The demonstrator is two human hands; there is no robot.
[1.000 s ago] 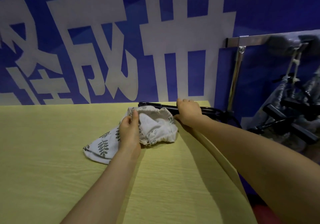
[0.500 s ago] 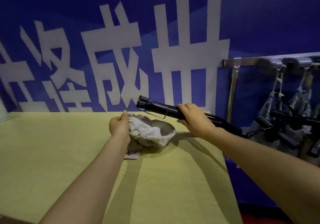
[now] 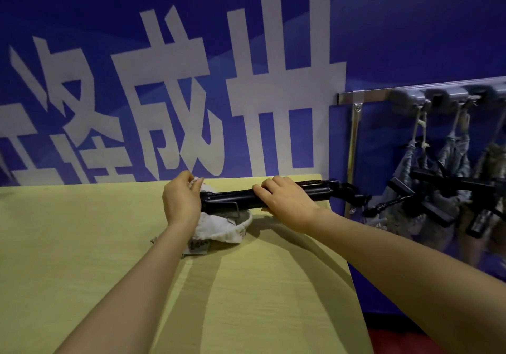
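Fingers of the right hand curl over the barrel of a black flashlight, held level just above the tabletop. The flashlight's left end lies over the open mouth of a white drawstring pouch. Left hand pinches the pouch's far rim and holds it raised. Similar pouches hang from a wall rail at right.

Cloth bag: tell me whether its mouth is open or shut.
Open. The left hand holds up the rim of the cloth bag, its mouth gapes, and the black flashlight lies across it.
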